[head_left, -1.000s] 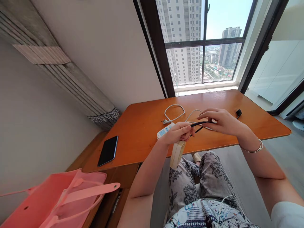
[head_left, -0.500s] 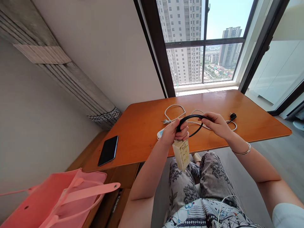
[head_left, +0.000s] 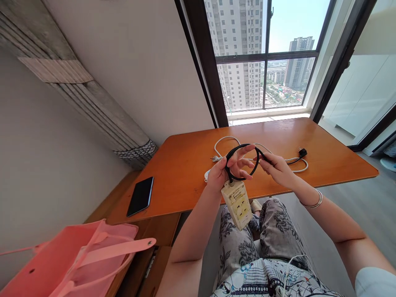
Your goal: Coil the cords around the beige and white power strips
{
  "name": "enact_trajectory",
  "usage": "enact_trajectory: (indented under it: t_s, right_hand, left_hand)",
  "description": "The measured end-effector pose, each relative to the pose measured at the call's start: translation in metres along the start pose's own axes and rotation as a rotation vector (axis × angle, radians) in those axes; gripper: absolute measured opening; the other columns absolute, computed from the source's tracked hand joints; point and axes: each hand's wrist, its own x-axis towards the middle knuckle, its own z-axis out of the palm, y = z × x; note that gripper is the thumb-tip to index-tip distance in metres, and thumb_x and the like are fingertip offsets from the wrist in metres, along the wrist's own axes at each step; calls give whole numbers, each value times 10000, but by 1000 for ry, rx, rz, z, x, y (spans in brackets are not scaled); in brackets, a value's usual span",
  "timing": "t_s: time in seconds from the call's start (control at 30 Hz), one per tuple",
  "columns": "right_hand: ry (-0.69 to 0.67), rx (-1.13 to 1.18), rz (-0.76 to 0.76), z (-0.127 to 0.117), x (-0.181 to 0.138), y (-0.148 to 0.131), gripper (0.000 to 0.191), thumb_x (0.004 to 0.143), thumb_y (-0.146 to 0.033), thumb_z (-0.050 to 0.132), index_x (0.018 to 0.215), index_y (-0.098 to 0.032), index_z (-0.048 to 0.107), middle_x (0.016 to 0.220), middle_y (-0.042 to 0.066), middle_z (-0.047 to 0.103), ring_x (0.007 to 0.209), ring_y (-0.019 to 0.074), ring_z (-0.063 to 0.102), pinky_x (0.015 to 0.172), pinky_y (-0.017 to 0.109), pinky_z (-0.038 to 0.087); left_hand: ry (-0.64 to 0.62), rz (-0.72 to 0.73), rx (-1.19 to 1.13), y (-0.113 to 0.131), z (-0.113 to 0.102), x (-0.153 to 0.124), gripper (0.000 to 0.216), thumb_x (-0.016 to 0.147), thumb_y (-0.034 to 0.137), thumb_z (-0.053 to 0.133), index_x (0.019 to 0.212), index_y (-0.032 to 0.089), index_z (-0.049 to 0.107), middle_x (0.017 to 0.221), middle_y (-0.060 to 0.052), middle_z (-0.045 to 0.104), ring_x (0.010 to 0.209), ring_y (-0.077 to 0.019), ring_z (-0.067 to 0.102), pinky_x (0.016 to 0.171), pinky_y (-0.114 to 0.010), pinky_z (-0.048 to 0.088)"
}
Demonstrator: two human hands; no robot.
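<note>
My left hand [head_left: 230,170] grips the black cord [head_left: 238,149] just above a cream power strip [head_left: 237,203], which hangs below the hand over my lap. The cord curls into a loop between both hands. My right hand [head_left: 275,167] pinches the loop's right side. From there the cord trails right across the orange table [head_left: 182,165] to its black plug [head_left: 302,152].
A white power strip [head_left: 206,175] with a white cable [head_left: 227,141] lies on the table behind my hands. A black phone [head_left: 140,196] rests at the table's left corner. A pink bag [head_left: 71,255] sits at lower left. A window stands behind the table.
The cord has been bent into a tighter loop. My right hand moved left toward the left hand, and the cream power strip turned its socket face toward me.
</note>
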Motion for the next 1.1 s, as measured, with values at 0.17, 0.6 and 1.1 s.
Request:
enact_trajectory:
  t_s: [0.17,0.6,1.1]
  right_hand:
    - [-57,-474,-136,0,-8,14,256,967,-296,503,1165,-175,610,825,46,666,840,213,629,934,437,423]
    - [135,-563,-86,-29,-6,49,191,997,-307,435,1050,-208,590,925,51,693,817,198,650,1068,529,383]
    - [49,-1089,-654,-6,-19,-11,253,1004,-238,490,1130,-192,705,695,8,572,595,112,496,541,274,324]
  left_hand:
    - [155,103,-91,7,3,-4,477,805,478,693,629,184,363,1471,-67,524,1368,-347,486,924,-468,606]
    - [160,183,-19,13,-10,-12,502,737,545,769,621,187,437,1374,-58,599,1424,-353,422,885,-432,640]
    - [112,283,170,1,-12,-8,415,806,538,712,682,177,550,1468,-66,526,1472,-374,339,1053,-531,511]
